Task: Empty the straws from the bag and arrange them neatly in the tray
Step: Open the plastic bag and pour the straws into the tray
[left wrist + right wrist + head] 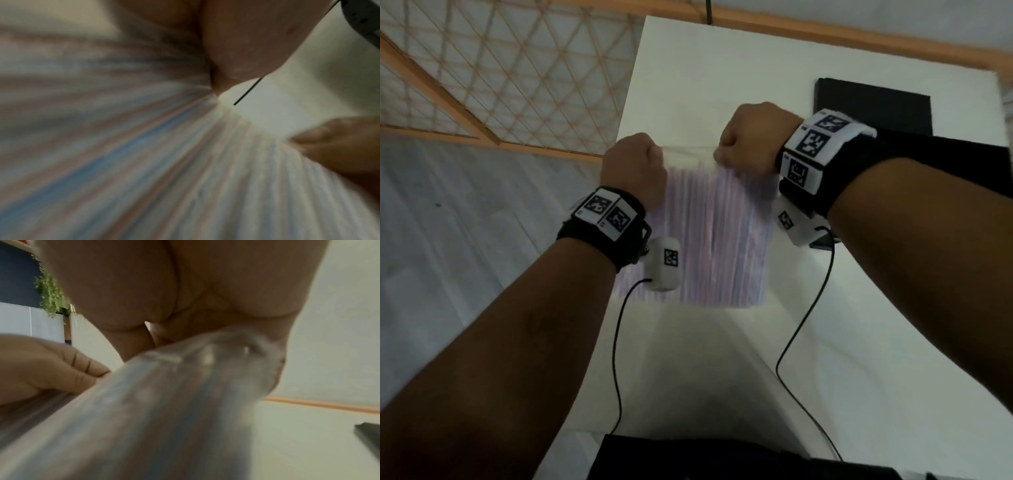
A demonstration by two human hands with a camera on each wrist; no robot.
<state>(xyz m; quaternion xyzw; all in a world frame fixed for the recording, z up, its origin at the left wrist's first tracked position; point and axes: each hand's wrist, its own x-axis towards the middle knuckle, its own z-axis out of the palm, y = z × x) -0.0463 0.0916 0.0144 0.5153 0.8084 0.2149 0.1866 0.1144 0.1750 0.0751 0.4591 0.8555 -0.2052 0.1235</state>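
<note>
Dim light, heavy motion blur

An indoor room, home or studio; which one is unclear

A white worktop (688, 85) lies under the hands, a wood-framed lattice screen (482, 78) and pale plank floor (465, 222) left of them (also trailing greenery (50, 293) against a dark wall).

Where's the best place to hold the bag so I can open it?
By the empty top strip of the bag, one corner per hand, from above: the left hand and right hand already pinch it there. The straws hang below, so the strip is flat film.
</note>
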